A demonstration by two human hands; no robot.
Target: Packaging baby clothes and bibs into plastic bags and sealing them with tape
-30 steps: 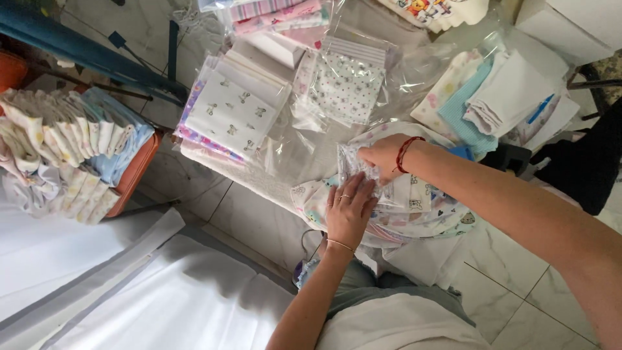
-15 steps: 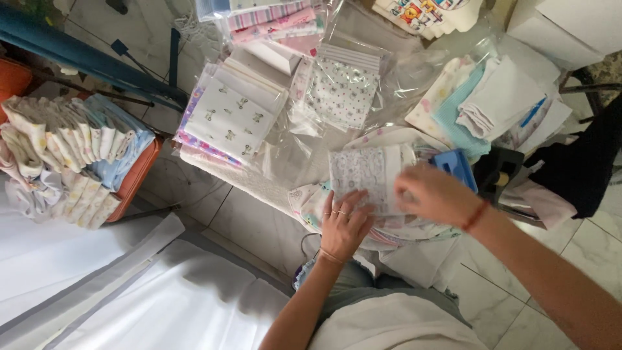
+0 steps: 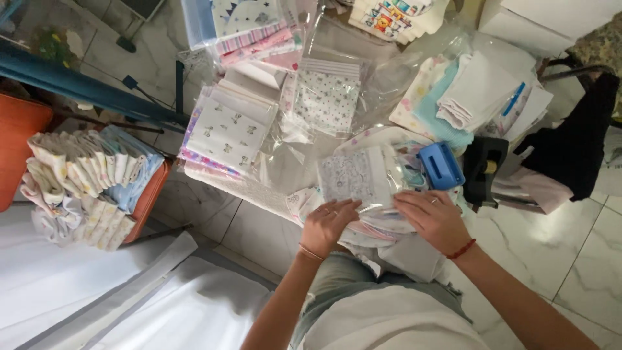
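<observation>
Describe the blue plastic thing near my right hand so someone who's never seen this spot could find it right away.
Start at the heap of folded cloths and clear bags spread on the tiled floor. Just beyond the right hand, which rests beside the left hand on a bagged cloth pack, sits the blue plastic block. It is the only hard, solid-blue item among soft pale fabrics.

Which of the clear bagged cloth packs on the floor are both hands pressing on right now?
The pack with the grey-patterned cloth, nearest the person, beside the blue tool. The left hand and right hand both rest on it; the dotted pack and animal-print pack lie untouched farther away.
</observation>
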